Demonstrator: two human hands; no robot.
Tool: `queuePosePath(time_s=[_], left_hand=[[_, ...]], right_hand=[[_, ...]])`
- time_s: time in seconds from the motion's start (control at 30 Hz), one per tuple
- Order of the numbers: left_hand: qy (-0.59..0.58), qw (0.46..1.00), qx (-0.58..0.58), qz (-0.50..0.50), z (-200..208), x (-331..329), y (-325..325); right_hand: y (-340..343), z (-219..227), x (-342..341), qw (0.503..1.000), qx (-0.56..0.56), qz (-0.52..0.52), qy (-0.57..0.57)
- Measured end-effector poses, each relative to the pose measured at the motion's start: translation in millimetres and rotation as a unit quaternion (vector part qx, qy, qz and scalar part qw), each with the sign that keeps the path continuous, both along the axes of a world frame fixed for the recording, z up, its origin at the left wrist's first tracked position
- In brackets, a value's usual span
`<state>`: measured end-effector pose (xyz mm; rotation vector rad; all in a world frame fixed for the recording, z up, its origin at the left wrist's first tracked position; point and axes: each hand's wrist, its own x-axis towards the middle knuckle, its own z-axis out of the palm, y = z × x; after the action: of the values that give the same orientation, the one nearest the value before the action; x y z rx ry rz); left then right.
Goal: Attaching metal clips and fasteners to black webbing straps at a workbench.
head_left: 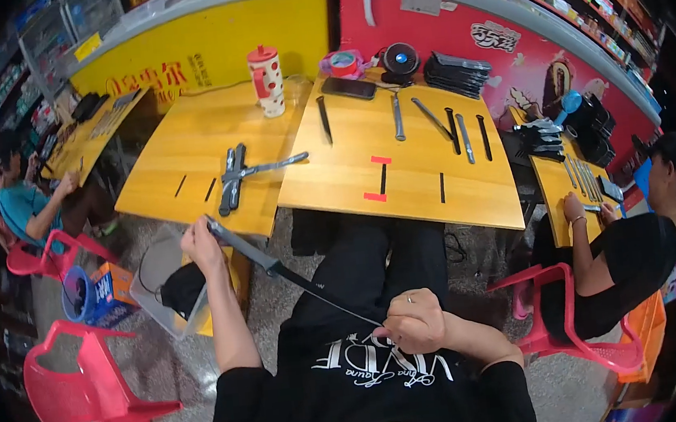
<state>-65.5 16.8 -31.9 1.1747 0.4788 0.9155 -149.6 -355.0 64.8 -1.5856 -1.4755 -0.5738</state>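
Observation:
A grey and black strap [252, 252] runs taut and slanting between my two hands, above my lap. My left hand [201, 244] pinches its wider grey end, near the table's front edge. In front of my chest my right hand [414, 322] is closed in a fist round the narrow black end; that tip is hidden in the fingers. Crossed on the table just beyond my left hand lies a small pile of similar straps [233, 180]. More straps, among them a grey one [398, 117] and a black one [485, 137], lie apart on the right-hand table [336, 191].
Red and black tape marks [384, 178] are on the right table. Toward the back stand a dotted tumbler [265, 84], a phone [348, 89], a small fan [401, 59] and stacked black straps [457, 75]. A clear bin [168, 288] sits below my left. People work at both sides.

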Motion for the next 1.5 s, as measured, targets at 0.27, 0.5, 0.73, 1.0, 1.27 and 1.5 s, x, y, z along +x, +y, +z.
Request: queuePosePath(time_s=[0.27,0.5,0.73,1.0,1.27,1.5], left_hand=[[-0.036,0.956,-0.259,-0.132,10.7,-0.7,-19.5],[-0.056,0.845,-0.47,-0.249,-31.7,-17.5,-29.3],[-0.054,0.884,-0.412,-0.213,-12.9,-50.9,-16.9],[-0.057,0.877,-0.45,-0.158,-21.5,-54.8,-5.2],[-0.047,0.869,-0.462,-0.171,-29.6,-44.4,-9.6],[-0.074,0.858,-0.475,-0.181,-33.0,-41.2,-7.9]], right_hand=[[15.5,12.6,33.0,0.994,-0.096,-0.045,-0.037],[50.0,-0.4,31.4,0.98,-0.198,-0.026,0.015],[67.5,-12.9,26.0,0.935,-0.348,0.027,0.056],[70.1,-12.9,23.4,0.94,-0.325,0.063,0.084],[50.3,-25.2,17.0,0.933,-0.344,0.035,0.099],[49.6,-27.4,15.7,0.903,-0.419,0.034,0.087]])
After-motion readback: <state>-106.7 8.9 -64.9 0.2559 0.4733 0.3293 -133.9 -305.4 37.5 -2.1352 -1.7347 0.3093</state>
